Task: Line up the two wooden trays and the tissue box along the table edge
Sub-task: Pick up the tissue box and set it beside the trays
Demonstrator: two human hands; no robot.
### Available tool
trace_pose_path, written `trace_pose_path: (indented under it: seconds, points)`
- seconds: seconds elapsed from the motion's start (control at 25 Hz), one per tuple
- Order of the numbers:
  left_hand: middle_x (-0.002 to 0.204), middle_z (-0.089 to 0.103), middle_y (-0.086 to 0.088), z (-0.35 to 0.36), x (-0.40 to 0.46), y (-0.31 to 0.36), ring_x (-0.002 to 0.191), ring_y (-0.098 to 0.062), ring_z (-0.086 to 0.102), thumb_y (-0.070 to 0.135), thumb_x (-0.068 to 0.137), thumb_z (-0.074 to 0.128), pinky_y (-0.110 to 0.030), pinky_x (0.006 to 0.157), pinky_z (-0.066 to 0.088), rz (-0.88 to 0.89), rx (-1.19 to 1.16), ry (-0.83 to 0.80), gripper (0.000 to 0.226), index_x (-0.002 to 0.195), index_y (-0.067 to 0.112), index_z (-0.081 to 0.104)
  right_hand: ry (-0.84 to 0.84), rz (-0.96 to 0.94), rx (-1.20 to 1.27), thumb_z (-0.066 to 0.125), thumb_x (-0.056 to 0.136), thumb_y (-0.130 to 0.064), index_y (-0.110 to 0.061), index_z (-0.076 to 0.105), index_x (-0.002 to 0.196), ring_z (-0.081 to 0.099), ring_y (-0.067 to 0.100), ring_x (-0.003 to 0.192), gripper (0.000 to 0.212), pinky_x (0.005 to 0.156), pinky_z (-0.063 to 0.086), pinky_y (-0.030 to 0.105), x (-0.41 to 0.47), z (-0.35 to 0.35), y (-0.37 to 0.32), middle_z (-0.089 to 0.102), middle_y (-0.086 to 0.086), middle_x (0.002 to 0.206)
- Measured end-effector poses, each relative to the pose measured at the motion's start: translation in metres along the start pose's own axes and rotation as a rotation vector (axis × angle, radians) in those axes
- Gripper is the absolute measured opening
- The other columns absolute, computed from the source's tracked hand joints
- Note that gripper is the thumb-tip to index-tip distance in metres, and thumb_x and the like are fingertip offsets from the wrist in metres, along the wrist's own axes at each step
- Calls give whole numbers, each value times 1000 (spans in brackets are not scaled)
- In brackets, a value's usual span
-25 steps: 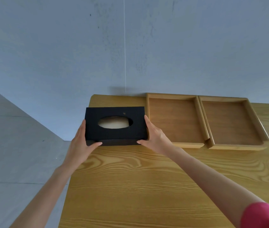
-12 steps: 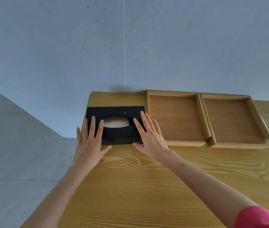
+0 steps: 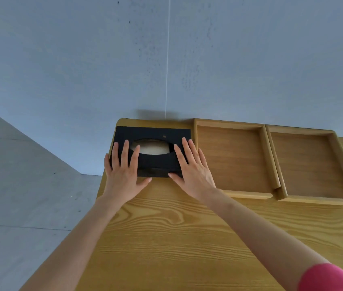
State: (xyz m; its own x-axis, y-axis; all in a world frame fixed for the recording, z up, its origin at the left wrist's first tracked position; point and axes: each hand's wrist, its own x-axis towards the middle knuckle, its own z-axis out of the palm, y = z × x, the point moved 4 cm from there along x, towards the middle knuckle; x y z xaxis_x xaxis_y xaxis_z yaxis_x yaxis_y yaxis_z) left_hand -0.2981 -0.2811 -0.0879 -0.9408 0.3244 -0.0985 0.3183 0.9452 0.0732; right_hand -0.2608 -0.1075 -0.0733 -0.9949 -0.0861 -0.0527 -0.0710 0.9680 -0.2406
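The black tissue box (image 3: 153, 153) lies at the far left corner of the wooden tabletop (image 3: 187, 238), at centre-left of the frame, its right end just beside the nearer wooden tray (image 3: 234, 158). The second wooden tray (image 3: 309, 164) sits against that one on the right, and both reach the far edge by the grey wall (image 3: 166, 59).

The left hand (image 3: 124, 173) and right hand (image 3: 191, 169) lie flat on the box's top, fingers spread either side of its oval opening. Neither grip is closed: the palms press down instead of clasping the sides, probably so the box can be slid and squared without lifting.

A strip of bare tabletop shows behind the box, while the trays' back rims sit closer to the wall. A short push toward the wall may finish the row. The box's left end sits close to the tabletop's left edge, so sideways drift is the risk.
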Motion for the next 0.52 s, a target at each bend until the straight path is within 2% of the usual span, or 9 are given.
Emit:
trace_pose_path:
  seconds: [0.16, 0.32, 0.52]
  points:
    - [153, 22, -22, -2, 26, -5, 140, -47, 15, 50, 68, 72, -64, 108, 20, -11, -39, 34, 96, 143, 9, 28, -27, 10, 1, 45, 92, -43, -15, 4, 148, -7, 25, 146, 75, 119, 1, 38, 26, -1, 5, -4, 11, 158]
    - [158, -4, -14, -9, 55, -12, 144, -38, -8, 53, 77, 61, -56, 115, 4, -29, -56, 6, 96, 148, 15, 7, -8, 4, -26, 46, 91, -44, -15, 5, 148, -4, 25, 146, 76, 119, 5, 38, 57, -3, 9, -2, 11, 159]
    - [157, -6, -13, -12, 74, -22, 144, -36, -11, 50, 76, 62, -55, 116, 4, -18, -55, -11, 97, 147, 17, 6, 15, -1, -17, 48, 91, -43, -14, 7, 148, -1, 26, 146, 76, 119, 8, 37, 72, -1, 9, 1, 13, 158]
